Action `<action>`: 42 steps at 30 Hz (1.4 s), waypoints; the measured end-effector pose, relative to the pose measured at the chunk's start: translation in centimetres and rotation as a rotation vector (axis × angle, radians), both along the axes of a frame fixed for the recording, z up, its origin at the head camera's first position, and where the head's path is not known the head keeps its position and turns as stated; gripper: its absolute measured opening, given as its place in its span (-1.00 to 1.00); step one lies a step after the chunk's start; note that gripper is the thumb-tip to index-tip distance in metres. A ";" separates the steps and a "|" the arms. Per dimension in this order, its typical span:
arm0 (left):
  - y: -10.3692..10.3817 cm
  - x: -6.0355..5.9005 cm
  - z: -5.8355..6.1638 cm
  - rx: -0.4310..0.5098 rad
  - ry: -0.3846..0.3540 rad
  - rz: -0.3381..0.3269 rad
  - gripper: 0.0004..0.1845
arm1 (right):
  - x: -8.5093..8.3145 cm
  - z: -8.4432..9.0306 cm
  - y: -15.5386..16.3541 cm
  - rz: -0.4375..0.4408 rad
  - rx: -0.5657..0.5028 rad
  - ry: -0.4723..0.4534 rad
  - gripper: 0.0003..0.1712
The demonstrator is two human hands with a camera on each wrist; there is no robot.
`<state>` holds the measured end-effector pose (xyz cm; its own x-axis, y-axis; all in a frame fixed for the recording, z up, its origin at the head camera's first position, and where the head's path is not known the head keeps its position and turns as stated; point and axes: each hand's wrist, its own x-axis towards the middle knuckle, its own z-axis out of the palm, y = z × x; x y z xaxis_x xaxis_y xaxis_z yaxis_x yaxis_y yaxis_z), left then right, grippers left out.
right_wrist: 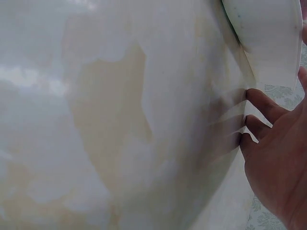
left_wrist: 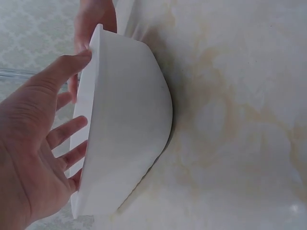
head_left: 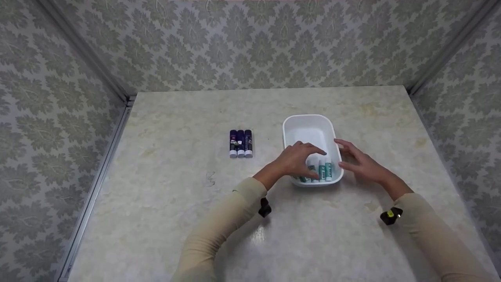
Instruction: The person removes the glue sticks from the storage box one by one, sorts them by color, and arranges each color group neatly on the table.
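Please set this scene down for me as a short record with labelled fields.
Surface: pale marbled table
Container: white tub, right of the purple tubes
Inside: green-labelled tubes at the near end; exact count hidden by a hand
Outside: three purple tubes with white ends, side by side
Left hand: over the tub, thumb and fingers apart, no tube visibly held
Right hand: at the tub's right side, thumb and forefinger by the rim

White tub, far half: reachable
Near-end obstacles: left hand, teal glue sticks
Right-wall obstacle: right hand
Gap to purple glue sticks: passable
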<state>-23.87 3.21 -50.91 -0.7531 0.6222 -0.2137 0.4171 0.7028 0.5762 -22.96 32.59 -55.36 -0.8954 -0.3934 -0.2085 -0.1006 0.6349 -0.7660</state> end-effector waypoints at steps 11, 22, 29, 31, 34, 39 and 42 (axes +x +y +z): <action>1.1 -0.2 -0.6 -0.044 0.001 -0.027 -0.29 | 0.0 -0.1 0.2 0.010 -0.006 0.003 -0.04; 2.2 -0.4 -1.6 -0.115 0.026 -0.033 -0.31 | 0.0 0.0 0.0 0.008 -0.008 -0.003 0.00; 2.8 -0.5 -1.9 -0.164 0.045 -0.028 -0.29 | -0.1 -0.1 0.2 0.002 -0.002 0.000 -0.02; 2.9 -0.4 -1.9 -0.173 0.051 -0.025 -0.28 | -0.1 -0.2 0.2 -0.001 0.003 -0.001 -0.03; 3.1 -0.2 -1.8 -0.191 0.048 -0.007 -0.26 | 0.0 -0.3 0.1 -0.005 0.008 -0.004 -0.03; 3.3 -0.1 -1.8 -0.208 0.062 0.006 -0.22 | 0.0 -0.3 0.2 0.001 0.011 0.014 -0.04; 3.2 0.0 -1.8 -0.221 0.100 -0.016 -0.21 | 0.0 -0.2 0.2 0.008 -0.008 0.022 -0.05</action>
<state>-23.89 6.40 -52.75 -0.7680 0.5804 -0.2708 0.4761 0.8002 0.3648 -22.94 32.81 -55.57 -0.8964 -0.4023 -0.1859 -0.1225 0.6281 -0.7685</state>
